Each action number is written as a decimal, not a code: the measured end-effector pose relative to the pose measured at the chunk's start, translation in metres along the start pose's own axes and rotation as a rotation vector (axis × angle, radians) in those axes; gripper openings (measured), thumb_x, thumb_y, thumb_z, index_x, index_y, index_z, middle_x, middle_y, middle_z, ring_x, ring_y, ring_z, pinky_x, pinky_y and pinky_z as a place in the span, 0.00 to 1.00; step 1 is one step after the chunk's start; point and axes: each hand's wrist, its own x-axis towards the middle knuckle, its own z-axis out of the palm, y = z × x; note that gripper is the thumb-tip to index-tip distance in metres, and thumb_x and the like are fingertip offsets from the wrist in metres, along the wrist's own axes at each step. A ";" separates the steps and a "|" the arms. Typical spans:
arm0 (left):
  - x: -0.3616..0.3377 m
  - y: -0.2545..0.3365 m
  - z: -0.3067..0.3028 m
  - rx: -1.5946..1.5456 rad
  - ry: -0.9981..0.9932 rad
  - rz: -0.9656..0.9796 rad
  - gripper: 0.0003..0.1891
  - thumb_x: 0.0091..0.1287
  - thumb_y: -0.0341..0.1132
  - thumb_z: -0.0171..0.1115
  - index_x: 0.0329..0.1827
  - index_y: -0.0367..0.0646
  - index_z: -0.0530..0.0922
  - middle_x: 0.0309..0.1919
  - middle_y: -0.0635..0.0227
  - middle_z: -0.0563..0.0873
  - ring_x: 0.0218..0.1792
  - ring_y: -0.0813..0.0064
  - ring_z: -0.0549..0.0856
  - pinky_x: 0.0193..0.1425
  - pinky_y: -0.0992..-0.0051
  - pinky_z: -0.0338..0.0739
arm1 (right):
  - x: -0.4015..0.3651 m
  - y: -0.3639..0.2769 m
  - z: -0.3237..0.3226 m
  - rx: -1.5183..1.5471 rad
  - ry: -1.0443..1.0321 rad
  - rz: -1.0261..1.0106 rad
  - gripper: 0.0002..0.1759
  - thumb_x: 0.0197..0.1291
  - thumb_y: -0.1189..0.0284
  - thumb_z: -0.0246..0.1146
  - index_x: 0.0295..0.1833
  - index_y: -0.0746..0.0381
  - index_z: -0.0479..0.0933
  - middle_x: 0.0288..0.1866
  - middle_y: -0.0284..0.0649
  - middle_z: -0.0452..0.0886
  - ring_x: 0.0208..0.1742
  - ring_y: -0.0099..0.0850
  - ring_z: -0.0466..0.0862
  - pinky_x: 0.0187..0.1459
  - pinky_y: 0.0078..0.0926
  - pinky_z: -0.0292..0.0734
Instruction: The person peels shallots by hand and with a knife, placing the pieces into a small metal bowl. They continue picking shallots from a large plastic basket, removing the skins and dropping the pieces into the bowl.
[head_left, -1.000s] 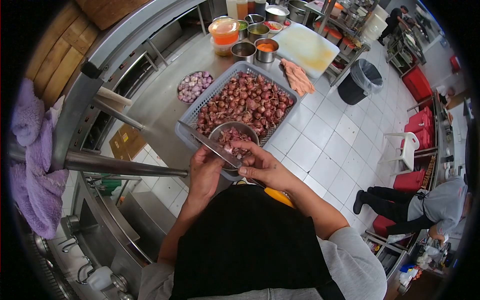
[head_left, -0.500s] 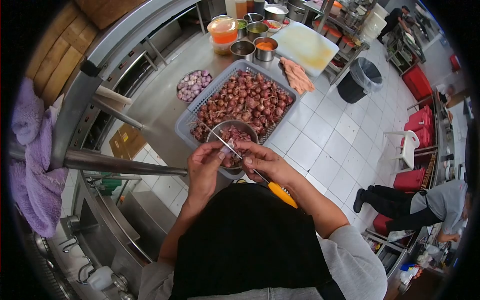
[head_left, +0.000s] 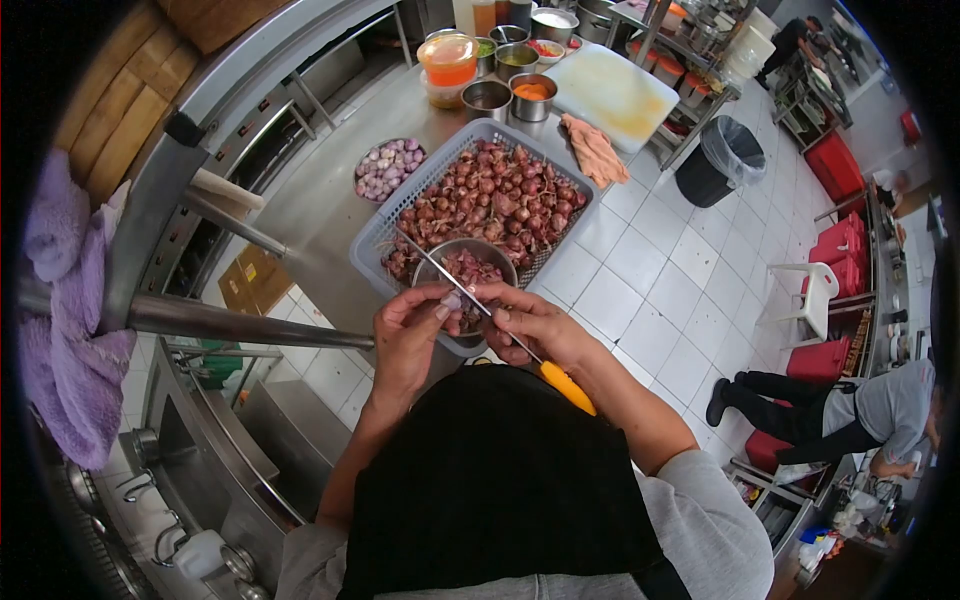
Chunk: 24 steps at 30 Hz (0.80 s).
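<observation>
Over a metal bowl of reddish peelings, my left hand pinches a small pale shallot. My right hand is closed round a knife with a yellow handle, its thin blade slanting up and left past the shallot. The bowl rests in the near part of a grey plastic basket filled with unpeeled red shallots. Left of the basket stands a bowl of peeled purple-white shallots.
Sauce tubs, metal pots, a white cutting board and an orange cloth lie beyond the basket. A black bin stands on the floor. At the right, a person works at a counter.
The knife and my right hand have shifted slightly, while my left hand stays nearly in place. The person at the right has moved an arm a little.
</observation>
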 end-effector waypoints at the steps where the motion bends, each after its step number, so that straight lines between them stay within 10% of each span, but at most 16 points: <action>1: 0.000 -0.001 -0.002 -0.039 -0.028 0.004 0.12 0.67 0.21 0.62 0.54 0.32 0.80 0.43 0.59 0.87 0.40 0.73 0.86 0.41 0.74 0.81 | 0.000 0.000 0.000 0.000 -0.001 0.001 0.27 0.70 0.64 0.63 0.72 0.53 0.68 0.32 0.28 0.72 0.29 0.18 0.71 0.27 0.17 0.61; 24: 0.005 -0.004 0.004 -0.246 0.042 -0.099 0.10 0.70 0.24 0.60 0.53 0.38 0.77 0.45 0.62 0.85 0.47 0.71 0.83 0.53 0.70 0.78 | 0.006 0.000 0.004 -0.086 0.081 -0.006 0.29 0.68 0.65 0.65 0.73 0.51 0.68 0.29 0.27 0.71 0.29 0.19 0.72 0.29 0.18 0.64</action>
